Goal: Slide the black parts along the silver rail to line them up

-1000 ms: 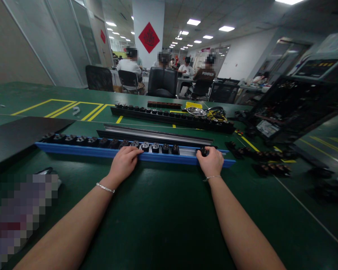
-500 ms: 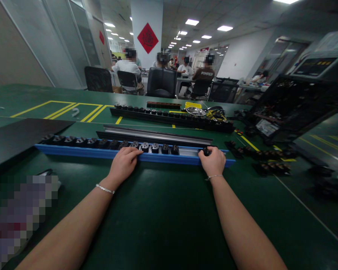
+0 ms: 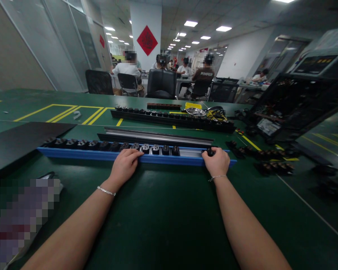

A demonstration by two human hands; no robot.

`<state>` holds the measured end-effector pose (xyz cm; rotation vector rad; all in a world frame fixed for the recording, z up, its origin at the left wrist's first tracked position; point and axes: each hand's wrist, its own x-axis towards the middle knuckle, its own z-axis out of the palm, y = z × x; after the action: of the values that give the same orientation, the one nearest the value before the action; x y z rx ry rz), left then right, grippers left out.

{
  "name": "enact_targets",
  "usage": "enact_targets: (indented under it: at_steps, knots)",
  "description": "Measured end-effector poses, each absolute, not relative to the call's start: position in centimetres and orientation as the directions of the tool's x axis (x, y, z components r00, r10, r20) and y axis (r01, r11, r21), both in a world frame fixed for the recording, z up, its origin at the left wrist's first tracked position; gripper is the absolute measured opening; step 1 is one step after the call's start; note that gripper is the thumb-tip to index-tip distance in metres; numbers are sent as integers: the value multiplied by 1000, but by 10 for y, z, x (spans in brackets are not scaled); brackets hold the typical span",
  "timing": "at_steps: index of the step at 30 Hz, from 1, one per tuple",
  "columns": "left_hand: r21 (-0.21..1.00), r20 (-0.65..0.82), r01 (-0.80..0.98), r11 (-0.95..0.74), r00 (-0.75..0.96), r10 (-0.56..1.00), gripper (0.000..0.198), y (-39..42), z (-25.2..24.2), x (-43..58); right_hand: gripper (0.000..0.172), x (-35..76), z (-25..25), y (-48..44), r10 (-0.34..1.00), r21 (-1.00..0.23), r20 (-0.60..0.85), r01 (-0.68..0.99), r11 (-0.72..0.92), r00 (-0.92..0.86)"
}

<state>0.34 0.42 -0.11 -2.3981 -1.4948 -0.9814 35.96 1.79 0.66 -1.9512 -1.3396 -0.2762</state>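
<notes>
A long blue rail (image 3: 169, 160) lies across the green table, a row of black socket modules (image 3: 145, 149) seated in its channel from the left end to past the middle. My left hand (image 3: 125, 163) is closed over the rail's front edge, its index finger beside one of the modules. Near the rail's right end, my right hand (image 3: 218, 162) pinches a single black socket module (image 3: 211, 151) at the channel. Between that module and the row, a stretch of bare silvery channel (image 3: 190, 152) shows. The right fingertips are partly hidden behind the hand.
Behind the blue rail lies a black-and-silver rail (image 3: 157, 135), and farther back a black rail with modules (image 3: 169, 117). Loose black modules (image 3: 274, 168) sit to the right. A metal dish (image 3: 195, 111), a dark panel (image 3: 22, 142) and a pixelated bag (image 3: 28, 217) are also on the table.
My right hand has shifted slightly right along the channel with the module in its fingers. My left hand stays at the same place on the rail.
</notes>
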Motion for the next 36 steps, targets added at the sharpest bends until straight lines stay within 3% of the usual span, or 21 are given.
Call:
enact_targets:
  at_steps: [36]
  knots:
    - [218,595,837,-503,294,748,32,5,-2,3,29,379,5,21,714,-484,517,849,-212,473]
